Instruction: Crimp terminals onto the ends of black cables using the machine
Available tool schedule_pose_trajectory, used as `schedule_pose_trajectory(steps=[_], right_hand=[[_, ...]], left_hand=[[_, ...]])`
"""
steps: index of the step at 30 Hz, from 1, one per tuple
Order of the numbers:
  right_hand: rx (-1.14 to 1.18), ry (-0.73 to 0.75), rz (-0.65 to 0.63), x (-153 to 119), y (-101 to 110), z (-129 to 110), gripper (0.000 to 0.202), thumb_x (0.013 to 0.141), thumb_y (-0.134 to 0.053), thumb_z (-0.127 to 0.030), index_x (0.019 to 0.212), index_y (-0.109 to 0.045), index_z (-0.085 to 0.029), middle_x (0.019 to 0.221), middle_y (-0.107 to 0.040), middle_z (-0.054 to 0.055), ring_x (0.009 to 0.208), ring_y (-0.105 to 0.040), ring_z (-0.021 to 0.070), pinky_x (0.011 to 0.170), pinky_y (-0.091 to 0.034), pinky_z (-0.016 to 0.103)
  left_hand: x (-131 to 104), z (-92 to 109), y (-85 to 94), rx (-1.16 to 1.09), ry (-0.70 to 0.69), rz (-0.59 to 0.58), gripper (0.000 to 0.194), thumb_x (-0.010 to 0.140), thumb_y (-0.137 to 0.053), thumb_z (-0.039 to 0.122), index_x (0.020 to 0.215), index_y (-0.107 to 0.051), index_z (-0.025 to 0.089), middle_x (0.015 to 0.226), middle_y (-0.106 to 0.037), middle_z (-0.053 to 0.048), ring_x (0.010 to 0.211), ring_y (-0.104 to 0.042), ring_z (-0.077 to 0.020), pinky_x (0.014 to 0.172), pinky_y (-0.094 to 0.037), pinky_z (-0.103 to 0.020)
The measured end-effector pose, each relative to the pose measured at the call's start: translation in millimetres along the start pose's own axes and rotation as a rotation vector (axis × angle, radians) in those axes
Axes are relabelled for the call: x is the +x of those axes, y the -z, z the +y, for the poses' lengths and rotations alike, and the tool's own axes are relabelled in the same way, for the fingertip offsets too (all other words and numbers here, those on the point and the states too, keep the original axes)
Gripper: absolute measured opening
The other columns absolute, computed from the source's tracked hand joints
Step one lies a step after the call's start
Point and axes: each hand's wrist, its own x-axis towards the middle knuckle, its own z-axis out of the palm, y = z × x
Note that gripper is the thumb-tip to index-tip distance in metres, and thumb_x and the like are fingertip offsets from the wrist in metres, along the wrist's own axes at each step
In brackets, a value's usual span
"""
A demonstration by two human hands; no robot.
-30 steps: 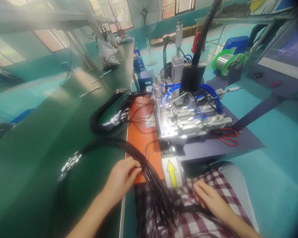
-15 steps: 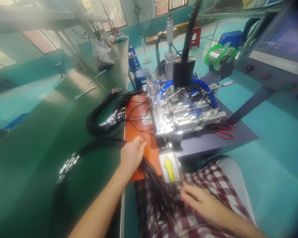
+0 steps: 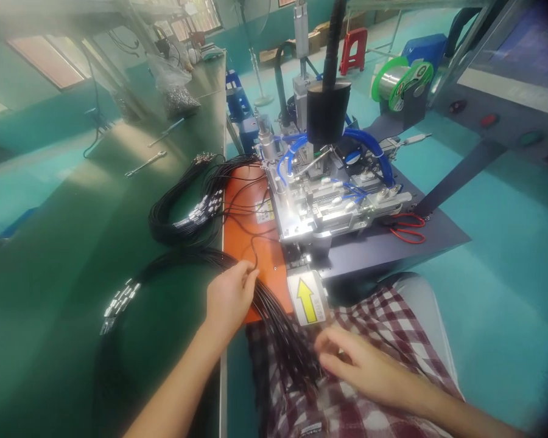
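My left hand is closed, pinching a thin black cable that rises from its fingertips over the orange plate. Beneath that hand runs a bundle of black cables, which curves from the green tabletop and hangs over its edge onto my checked apron. My right hand is half curled beside the bundle's lower ends. Its thumb and forefinger are apart, with nothing visible between them; the fingertips are slightly blurred. A white label with a yellow arrow lies just above this hand.
Ahead stands a metal machine with blue tubes. A second coil of cables with silver connectors lies on the green table. Red-handled scissors rest on the machine base, and a green wire spool is behind. A black cylinder hangs overhead.
The view has shifted slightly. My left hand keeps its pinch on the cable. My right hand has moved closer to the cable ends, and its thumb and fingers have parted.
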Motion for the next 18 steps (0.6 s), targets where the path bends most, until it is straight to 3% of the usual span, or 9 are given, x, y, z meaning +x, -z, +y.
schedule_pose_trajectory(steps=[5, 9, 11, 14, 16, 18], right_hand=[[-0.013, 0.069, -0.059, 3.0, -5.2, -3.3, 0.023, 0.086, -0.055, -0.035, 0.106, -0.063, -0.025, 0.105, -0.066, 0.002, 0.091, -0.061, 0.0193, 0.08, -0.044, 0.029], [-0.048, 0.115, -0.042, 9.5, -12.3, 1.0, 0.015, 0.083, -0.06, -0.031, 0.094, -0.065, -0.022, 0.091, -0.069, 0.002, 0.081, -0.061, 0.0182, 0.071, -0.043, 0.026], [-0.083, 0.141, -0.005, 10.6, -13.0, 0.5, 0.012, 0.086, -0.057, -0.029, 0.084, -0.065, -0.021, 0.081, -0.068, 0.0, 0.073, -0.06, 0.0163, 0.065, -0.04, 0.025], [-0.15, 0.21, 0.044, 7.2, -9.2, -3.1, 0.026, 0.094, -0.047, -0.03, 0.078, -0.064, -0.02, 0.073, -0.067, 0.0, 0.066, -0.057, 0.0146, 0.062, -0.037, 0.025], [-0.192, 0.272, 0.049, 2.4, -5.1, -5.5, 0.03, 0.097, -0.042, -0.03, 0.083, -0.066, -0.02, 0.076, -0.068, 0.002, 0.067, -0.058, 0.0151, 0.063, -0.038, 0.026], [-0.24, 0.343, 0.055, -3.0, -0.8, -7.6, 0.029, 0.097, -0.041, -0.029, 0.094, -0.069, -0.021, 0.084, -0.07, 0.004, 0.073, -0.061, 0.0169, 0.068, -0.042, 0.027]], left_hand=[[-9.9, -6.6, 2.0, -0.038, -0.046, 0.009, 0.017, 0.088, -0.055, 0.035, 0.081, -0.063, 0.022, 0.058, -0.06, 0.005, 0.05, -0.054, -0.0117, 0.049, -0.036, -0.022], [-19.0, -9.4, 8.5, -0.101, -0.113, 0.067, 0.022, 0.091, -0.05, 0.037, 0.094, -0.064, 0.02, 0.071, -0.065, 0.0, 0.06, -0.059, -0.013, 0.058, -0.046, -0.024], [-25.8, -7.8, 12.7, -0.128, -0.237, 0.033, 0.022, 0.093, -0.047, 0.032, 0.094, -0.066, 0.021, 0.089, -0.07, -0.004, 0.08, -0.064, -0.0156, 0.075, -0.051, -0.027], [-35.4, -2.4, 14.8, -0.067, -0.557, -0.103, 0.028, 0.094, -0.046, 0.021, 0.116, -0.063, 0.023, 0.119, -0.067, -0.007, 0.111, -0.059, -0.0211, 0.094, -0.047, -0.035], [-38.8, 2.2, 13.6, 0.01, -0.678, -0.156, 0.036, 0.094, -0.044, 0.017, 0.128, -0.055, 0.023, 0.125, -0.064, -0.009, 0.115, -0.056, -0.0231, 0.095, -0.047, -0.039], [-38.6, 6.9, 12.3, 0.057, -0.676, -0.155, 0.033, 0.095, -0.043, 0.018, 0.124, -0.057, 0.023, 0.115, -0.065, -0.01, 0.106, -0.059, -0.0223, 0.09, -0.05, -0.038]])
